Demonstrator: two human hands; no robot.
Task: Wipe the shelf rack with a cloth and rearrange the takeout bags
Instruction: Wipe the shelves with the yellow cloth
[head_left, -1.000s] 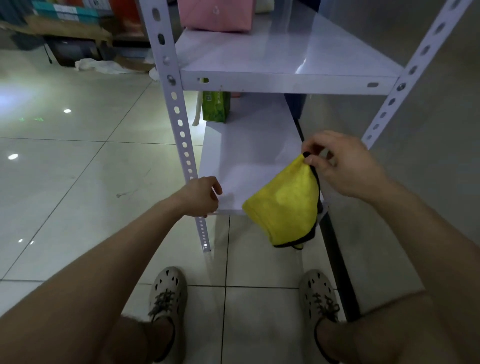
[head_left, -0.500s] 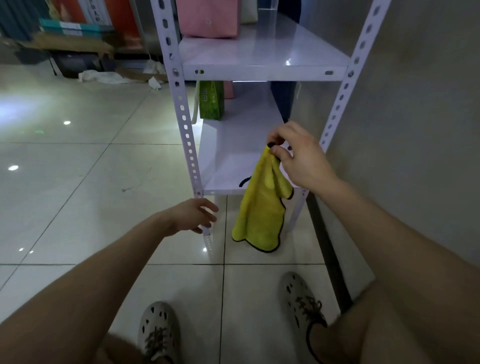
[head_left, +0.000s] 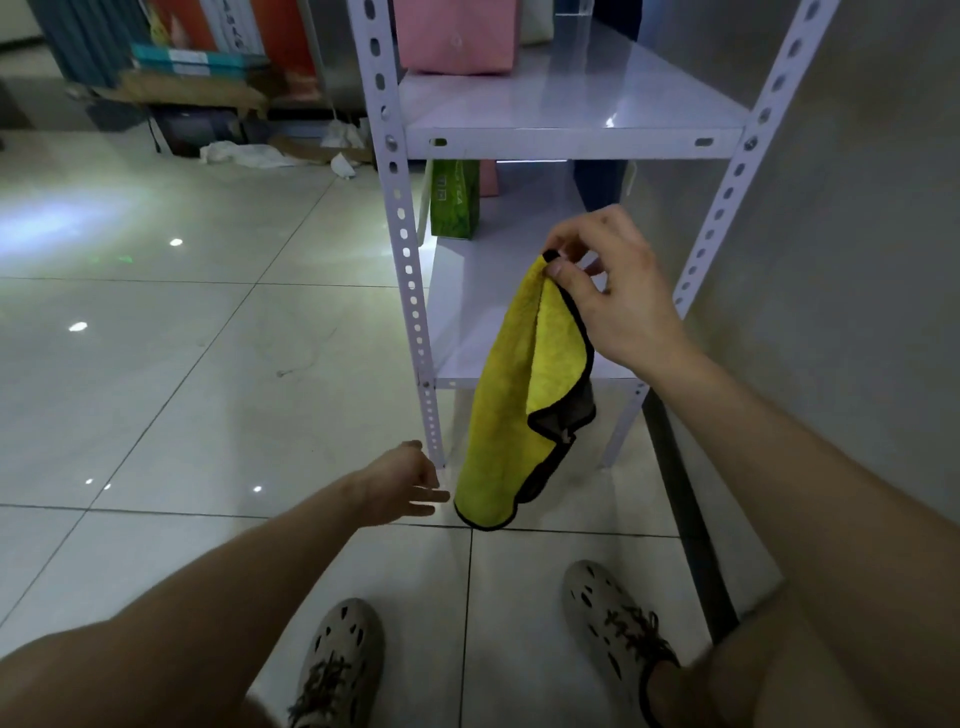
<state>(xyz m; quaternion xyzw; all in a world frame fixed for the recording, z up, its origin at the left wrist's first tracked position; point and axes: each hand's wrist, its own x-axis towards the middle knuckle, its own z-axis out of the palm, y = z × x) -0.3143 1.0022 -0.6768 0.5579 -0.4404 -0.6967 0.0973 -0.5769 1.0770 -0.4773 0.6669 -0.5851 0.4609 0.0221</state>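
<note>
1. Right hand (head_left: 618, 296) pinches the yellow cloth (head_left: 519, 405) by its top corner, dangling before the shelf rack (head_left: 571, 140).
2. Left hand (head_left: 400, 486) hangs loose, fingers spread, grasping nothing.
3. Pink bag (head_left: 457, 36) is cut off above; green bag (head_left: 454, 200) sits partly hidden under the upper shelf.

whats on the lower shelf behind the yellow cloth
A green bag stands at the back left, with a pink one behind it. The cloth, hanging from the right hand, hides part of the shelf's front.
</note>
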